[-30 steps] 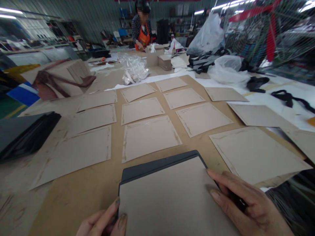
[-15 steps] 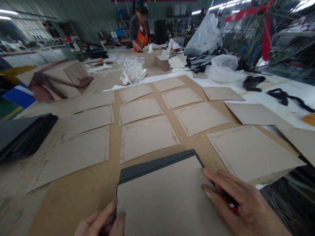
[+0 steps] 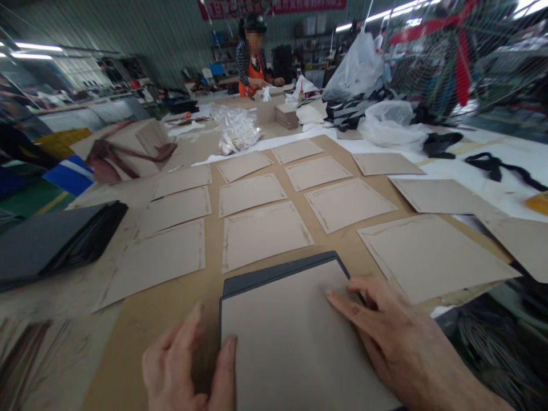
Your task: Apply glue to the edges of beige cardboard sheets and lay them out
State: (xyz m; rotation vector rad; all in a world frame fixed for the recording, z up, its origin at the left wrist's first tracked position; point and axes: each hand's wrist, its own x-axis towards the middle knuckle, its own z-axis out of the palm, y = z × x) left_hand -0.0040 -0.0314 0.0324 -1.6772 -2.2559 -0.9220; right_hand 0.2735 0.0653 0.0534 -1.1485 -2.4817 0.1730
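A tan cardboard panel (image 3: pixel 286 331) lies on a slightly larger dark grey backing piece (image 3: pixel 278 273), whose rim shows along the far edge and left side. At the panel's left edge is my left hand (image 3: pixel 184 365), its thumb against the board and its fingers spread away from it. My right hand (image 3: pixel 394 331) grips the right edge, with a fingertip on the board's face and other fingers over the side. The undersides of both pieces are hidden. Beyond them, several cardboard sheets with glue-like smears on their margins, such as this nearest one (image 3: pixel 268 234), lie in rows.
A stack of black sheets (image 3: pixel 64 237) sits at left, before a bundle of boards (image 3: pixel 141 142). Plastic bags (image 3: pixel 394 123) and black strips are at the back right, near a large red-bladed fan (image 3: pixel 462 63). Across the table stands a person in an orange apron (image 3: pixel 257 68).
My left fingers have come off the panel's edge and spread. My right hand has shifted left, further over the board. The view has turned slightly left and up.
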